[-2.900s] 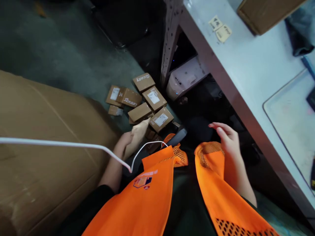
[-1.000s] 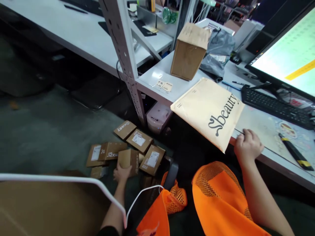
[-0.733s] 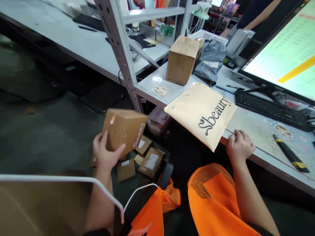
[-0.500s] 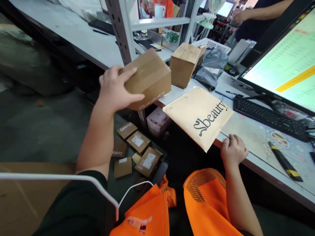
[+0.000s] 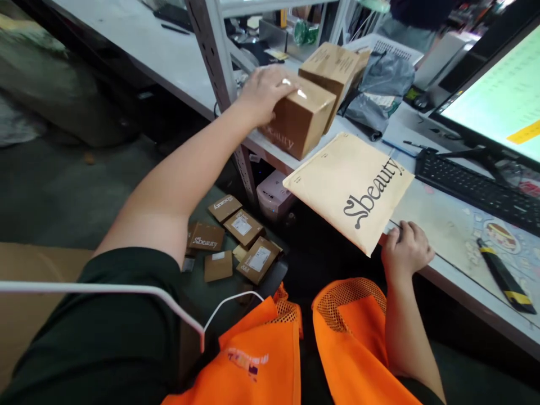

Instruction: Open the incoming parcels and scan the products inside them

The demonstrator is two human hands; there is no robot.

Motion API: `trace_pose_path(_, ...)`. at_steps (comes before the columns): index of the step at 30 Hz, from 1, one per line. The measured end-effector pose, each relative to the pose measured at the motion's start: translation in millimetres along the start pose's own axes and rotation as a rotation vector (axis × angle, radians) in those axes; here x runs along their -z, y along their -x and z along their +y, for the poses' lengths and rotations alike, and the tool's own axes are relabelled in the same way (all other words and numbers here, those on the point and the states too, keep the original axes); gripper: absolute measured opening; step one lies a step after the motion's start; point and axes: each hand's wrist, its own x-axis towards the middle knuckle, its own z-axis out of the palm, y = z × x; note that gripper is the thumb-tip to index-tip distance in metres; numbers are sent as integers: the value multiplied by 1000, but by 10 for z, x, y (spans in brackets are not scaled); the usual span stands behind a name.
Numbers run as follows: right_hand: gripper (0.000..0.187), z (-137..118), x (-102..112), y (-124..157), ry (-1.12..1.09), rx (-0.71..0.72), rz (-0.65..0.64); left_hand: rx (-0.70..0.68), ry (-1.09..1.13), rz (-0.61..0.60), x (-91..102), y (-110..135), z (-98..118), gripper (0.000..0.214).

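Note:
My left hand (image 5: pixel 264 90) is stretched out over the near corner of the white desk (image 5: pixel 447 230), its fingers wrapped over the top of a brown "Sbeauty" cardboard box (image 5: pixel 301 121). The box stands on the desk just in front of a second, taller brown box (image 5: pixel 331 64). My right hand (image 5: pixel 405 253) is closed at the desk's front edge, pinching the lower corner of a tan "Sbeauty" padded mailer (image 5: pixel 352 188) that sticks out past the edge. Several small brown boxes (image 5: pixel 236 236) lie on the floor below.
A black keyboard (image 5: pixel 476 185) and a lit monitor (image 5: pixel 502 101) stand at the right. A black and yellow cutter (image 5: pixel 504 275) lies near the front edge. Grey plastic bags (image 5: pixel 379 84) sit behind the boxes. A perforated metal post (image 5: pixel 215 67) rises at the desk corner. A large carton (image 5: pixel 25 292) is at lower left.
My left hand picked a brown box up off the floor pile, lifted it and carried it right onto the desk corner. My right hand kept its hold on the mailer.

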Motion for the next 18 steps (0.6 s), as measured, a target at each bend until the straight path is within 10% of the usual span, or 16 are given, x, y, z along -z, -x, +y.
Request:
trace_pose_path(4,48,11,-1,0,-3,-10,-5,149,48,439,-606,731,-101,71)
trace_pose_path(8,46,59,-79,-18,15,-25,43,638,260,640,-1619,2201,105,37)
trace_pose_path(11,45,124,-164,-34,32,-25,96,1230,303,308,-2401,3319,581,38)
trace_pose_path(18,44,229,-265,-57,54,51,272,1489,384,-347,-3460,4705,1287,48)
